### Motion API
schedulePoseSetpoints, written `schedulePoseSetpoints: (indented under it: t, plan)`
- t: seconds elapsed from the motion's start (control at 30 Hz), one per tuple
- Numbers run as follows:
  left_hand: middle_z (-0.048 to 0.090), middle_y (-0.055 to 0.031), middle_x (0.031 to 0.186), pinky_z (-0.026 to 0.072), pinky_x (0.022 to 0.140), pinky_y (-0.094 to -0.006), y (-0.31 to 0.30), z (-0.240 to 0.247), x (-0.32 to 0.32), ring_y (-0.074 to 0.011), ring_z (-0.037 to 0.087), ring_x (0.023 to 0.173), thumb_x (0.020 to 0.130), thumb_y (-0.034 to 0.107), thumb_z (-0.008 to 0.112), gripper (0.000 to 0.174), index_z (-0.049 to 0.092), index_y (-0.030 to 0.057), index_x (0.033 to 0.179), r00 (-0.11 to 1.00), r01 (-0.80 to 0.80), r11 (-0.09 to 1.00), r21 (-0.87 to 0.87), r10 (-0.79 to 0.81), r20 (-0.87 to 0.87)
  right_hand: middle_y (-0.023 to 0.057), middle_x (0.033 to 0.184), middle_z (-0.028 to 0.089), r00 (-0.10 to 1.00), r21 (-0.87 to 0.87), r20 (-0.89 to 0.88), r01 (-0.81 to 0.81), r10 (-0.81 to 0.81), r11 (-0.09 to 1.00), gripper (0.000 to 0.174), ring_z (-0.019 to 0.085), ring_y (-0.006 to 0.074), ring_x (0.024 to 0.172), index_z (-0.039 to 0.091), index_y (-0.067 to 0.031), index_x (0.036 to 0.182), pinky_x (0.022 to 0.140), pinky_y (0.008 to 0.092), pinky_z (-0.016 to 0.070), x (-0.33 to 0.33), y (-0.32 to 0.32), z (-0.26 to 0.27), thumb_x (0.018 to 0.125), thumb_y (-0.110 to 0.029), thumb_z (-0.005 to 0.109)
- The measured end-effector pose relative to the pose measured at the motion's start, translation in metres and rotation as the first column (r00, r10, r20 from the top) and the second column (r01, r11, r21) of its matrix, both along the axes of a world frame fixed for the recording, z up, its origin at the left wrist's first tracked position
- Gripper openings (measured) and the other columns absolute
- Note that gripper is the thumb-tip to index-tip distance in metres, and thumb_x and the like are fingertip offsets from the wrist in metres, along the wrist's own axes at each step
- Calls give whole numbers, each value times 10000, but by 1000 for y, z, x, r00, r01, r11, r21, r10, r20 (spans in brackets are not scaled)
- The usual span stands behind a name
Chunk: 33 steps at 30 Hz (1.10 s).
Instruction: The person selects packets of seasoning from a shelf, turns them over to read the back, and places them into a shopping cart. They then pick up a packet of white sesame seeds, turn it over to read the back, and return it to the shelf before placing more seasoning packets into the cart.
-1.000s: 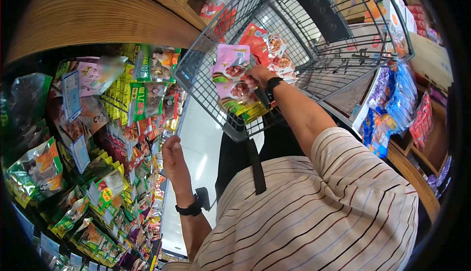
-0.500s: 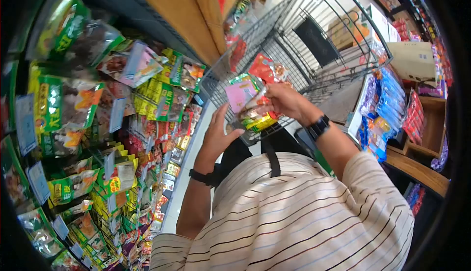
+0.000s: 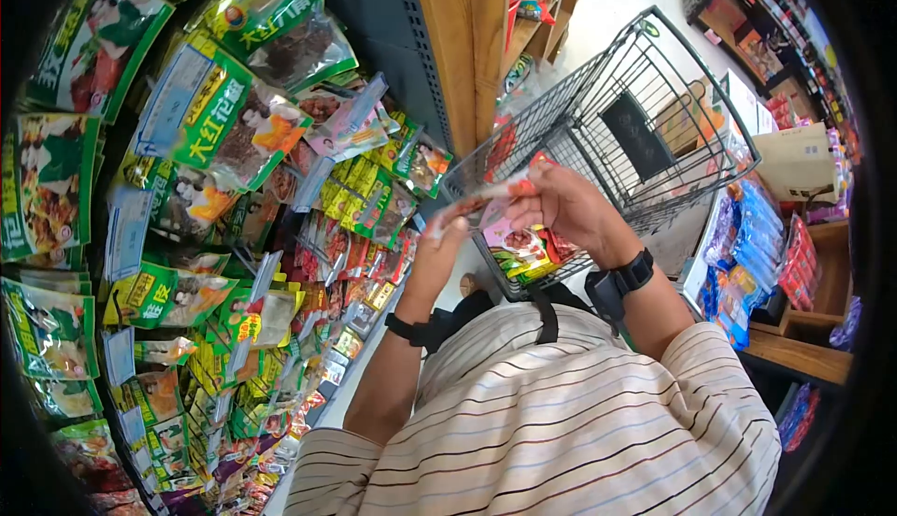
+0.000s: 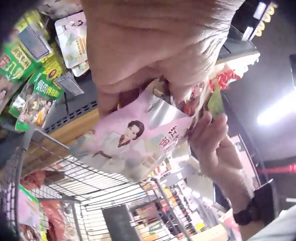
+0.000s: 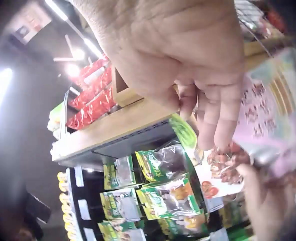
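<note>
In the head view, I hold a pink packet (image 3: 488, 200) between my left hand (image 3: 433, 268) and my right hand (image 3: 577, 215), above the near corner of the cart (image 3: 637, 133); it is blurred here. Tugging from both ends could crease or split the film, and a loosened pinch could drop it onto the packets in the cart (image 3: 519, 249).

In the left wrist view, my left fingers and thumb close on its edge, and its printed face hangs below them.

In the right wrist view, my right fingers curl at its green corner, with the pink panel beside them; how firmly they press, I cannot tell.
</note>
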<state>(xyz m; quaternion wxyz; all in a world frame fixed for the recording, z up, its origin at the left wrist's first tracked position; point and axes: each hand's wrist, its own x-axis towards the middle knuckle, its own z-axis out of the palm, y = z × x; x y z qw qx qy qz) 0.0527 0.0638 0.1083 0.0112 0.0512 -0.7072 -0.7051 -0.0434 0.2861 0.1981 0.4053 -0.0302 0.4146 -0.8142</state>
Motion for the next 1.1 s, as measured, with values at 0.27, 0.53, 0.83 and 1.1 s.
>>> schedulePoseSetpoints:
  t: [0.27,0.53,0.83,1.1]
  plan:
    - [617,56,821,410,549,-187,-40,36,5,-17,508,618,998,422,568,362,692,83,1012,967,-211,913,348,144,209,70,1061,651,856,362,-518,213,5,908,279,630,156,1000,599,-25,1174,885,315,513,-1,-23,4,1010,-243,541]
    - [625,-57,1201,478,946,-321,-46,47,-2,-158,600,1081,1024,299,547,367,562,25,1267,968,-249,767,591,181,173,48,1085,684,991,275,-130,8,29,961,358,644,114,963,603,20,1232,883,282,511,14,-64,-14,975,-229,610]
    - [633,-18,1090,509,794,-255,-60,31,2,-105,617,941,1004,208,583,297,582,27,1240,981,-184,747,638,104,162,67,1108,690,995,188,-70,89,-77,978,326,671,139,948,606,29,1218,847,294,537,14,-72,-22,976,-189,602]
    - [605,-71,1254,491,974,-338,-63,15,10,-169,598,1141,1024,121,517,313,516,14,1318,979,-191,759,623,102,175,54,1075,675,994,218,-61,101,-90,971,298,652,127,937,622,6,1176,815,294,530,13,-72,-22,967,-206,605]
